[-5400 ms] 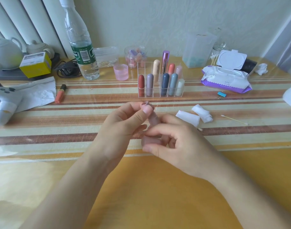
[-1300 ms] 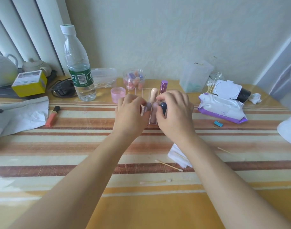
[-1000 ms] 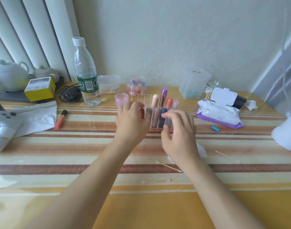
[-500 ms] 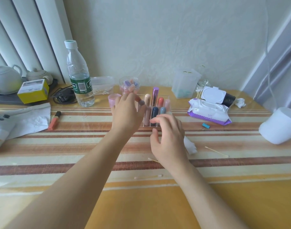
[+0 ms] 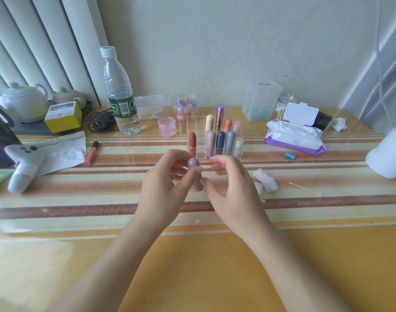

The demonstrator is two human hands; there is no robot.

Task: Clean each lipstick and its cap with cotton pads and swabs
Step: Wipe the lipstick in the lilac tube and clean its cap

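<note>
My left hand (image 5: 163, 192) holds a grey-purple lipstick (image 5: 194, 164) upright over the striped table, thumb across its front. My right hand (image 5: 233, 194) is close beside it; its thumb tip touches the lipstick's lower end while its other fingers curl just to the right, apart from the tube. Behind the hands stands a clear organizer (image 5: 192, 119) holding several capped lipsticks. A crumpled cotton pad (image 5: 265, 182) and a cotton swab (image 5: 305, 189) lie on the table right of my right hand.
A wet-wipe pack (image 5: 293, 136) with its lid up, a swab jar (image 5: 284, 104) and a frosted box stand back right. A water bottle (image 5: 119, 95), pink cup (image 5: 167, 126), orange tube (image 5: 91, 149) and white device (image 5: 23, 163) sit to the left. A white rounded object (image 5: 388, 154) is at the right edge.
My left hand has lifted the grey-purple lipstick out of the organizer and drawn it toward me. My right hand came back from the organizer to meet it.
</note>
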